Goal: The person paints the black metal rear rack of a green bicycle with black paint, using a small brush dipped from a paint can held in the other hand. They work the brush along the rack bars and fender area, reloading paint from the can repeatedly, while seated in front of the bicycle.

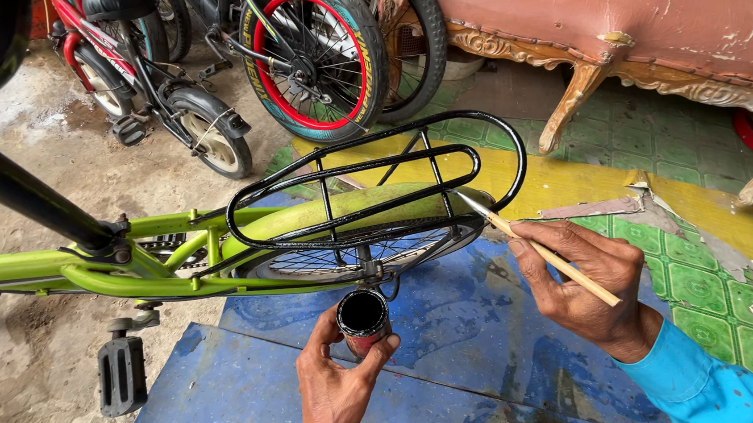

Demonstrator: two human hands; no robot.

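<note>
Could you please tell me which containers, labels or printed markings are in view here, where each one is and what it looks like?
Small tin: held in the left hand, round, open-topped, dark inside, red label band around its side.
Tyre lettering: yellow print on the black sidewall of the red-rimmed wheel at the top.
No signs or screens.

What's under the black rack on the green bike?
Under the black rack sits the green mudguard, and below it the spoked rear wheel. The mudguard hides the wheel's top; the axle is hidden behind the small can.
</note>
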